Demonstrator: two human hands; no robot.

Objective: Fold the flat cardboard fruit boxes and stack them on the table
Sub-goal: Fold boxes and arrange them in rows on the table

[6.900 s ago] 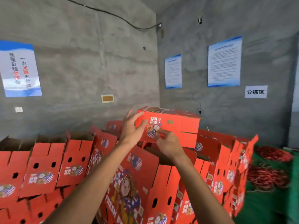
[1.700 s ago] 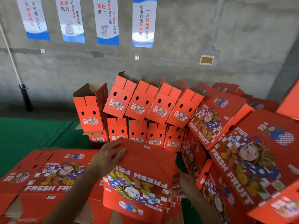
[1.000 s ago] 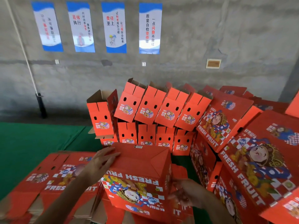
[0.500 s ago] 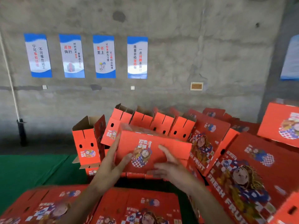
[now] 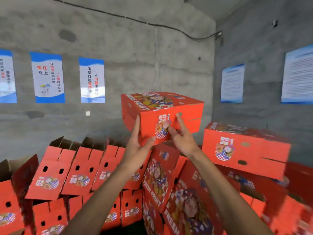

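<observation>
- A folded red fruit box (image 5: 162, 114) is raised at arm's length above a heap of other red boxes (image 5: 71, 177).
- The left hand (image 5: 138, 148) has straight fingers up the box's left corner and its thumb beneath the lower edge.
- The right hand (image 5: 182, 138) touches the box's near face with spread, relaxed fingers.
- Right of the right hand, another closed box (image 5: 243, 150) tops the heap.
- Posters (image 5: 49, 78) hang on the concrete wall left of the hands.

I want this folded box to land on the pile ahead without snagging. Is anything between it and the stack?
Nothing visible blocks it. The folded box, with the left hand and right hand on it, is raised over the stacked boxes; only open air lies between.
</observation>
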